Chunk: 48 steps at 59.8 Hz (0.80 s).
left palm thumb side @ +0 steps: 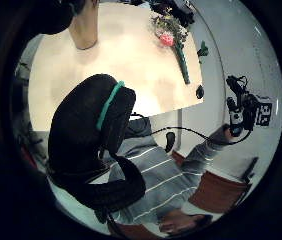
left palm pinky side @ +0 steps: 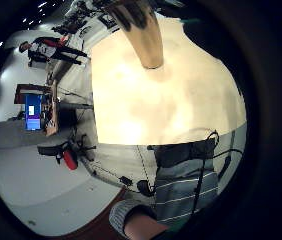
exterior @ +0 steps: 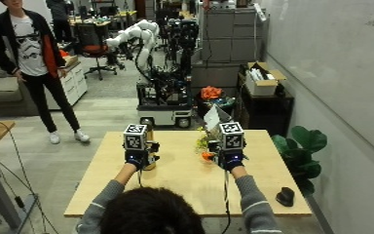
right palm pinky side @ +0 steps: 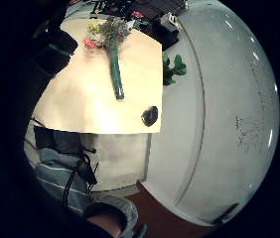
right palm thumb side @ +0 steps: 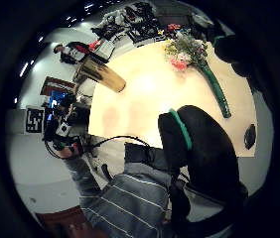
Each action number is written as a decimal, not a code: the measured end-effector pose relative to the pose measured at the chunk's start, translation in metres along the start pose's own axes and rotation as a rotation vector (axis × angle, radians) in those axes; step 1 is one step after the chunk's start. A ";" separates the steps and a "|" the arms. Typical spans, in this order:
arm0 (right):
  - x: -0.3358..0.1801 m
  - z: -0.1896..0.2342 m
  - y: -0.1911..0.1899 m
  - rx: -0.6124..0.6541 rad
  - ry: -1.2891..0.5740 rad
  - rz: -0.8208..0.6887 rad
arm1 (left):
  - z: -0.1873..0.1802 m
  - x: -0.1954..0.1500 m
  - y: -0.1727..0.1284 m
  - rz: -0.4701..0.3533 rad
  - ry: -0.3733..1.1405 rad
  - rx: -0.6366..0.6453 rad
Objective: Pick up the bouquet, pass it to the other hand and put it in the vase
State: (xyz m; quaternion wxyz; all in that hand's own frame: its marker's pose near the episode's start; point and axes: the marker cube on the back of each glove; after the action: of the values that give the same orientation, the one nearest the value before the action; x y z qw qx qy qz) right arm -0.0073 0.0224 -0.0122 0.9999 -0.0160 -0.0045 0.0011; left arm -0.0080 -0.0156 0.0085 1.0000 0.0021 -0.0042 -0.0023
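The bench (exterior: pixel 174 187) is a light wood top standing on a grey floor in an open workshop. The bouquet (right palm pinky side: pixel 111 47) lies flat on the bench toward its far right part, pink and pale flowers at the far end, green wrapped stem pointing toward the person. The vase (left palm thumb side: pixel 84 26), tan, stands upright on the far left part, well apart from the bouquet. A small black object (exterior: pixel 284 196) rests near the right front corner. The left hand (exterior: pixel 138 155) and right hand (exterior: pixel 229 158) are raised above the bench; whether either grip is open or closed cannot be told. A white wall runs along the right, with a green plant (exterior: pixel 302 146) beside the bench.
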 end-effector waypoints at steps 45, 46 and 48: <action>0.002 -0.019 -0.027 0.077 -0.029 0.023 | 0.004 -0.003 0.013 0.009 0.017 0.045; 0.003 -0.020 -0.027 0.073 -0.032 0.033 | 0.005 -0.004 0.010 0.011 0.017 0.048; 0.009 -0.020 -0.031 0.067 -0.041 0.058 | 0.008 -0.005 0.007 0.010 0.020 0.055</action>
State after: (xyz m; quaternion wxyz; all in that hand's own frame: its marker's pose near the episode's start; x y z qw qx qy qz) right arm 0.0017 -0.0088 -0.0307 0.9991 0.0173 -0.0245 0.0304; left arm -0.0132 -0.0089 0.0163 0.9995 0.0296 0.0057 0.0031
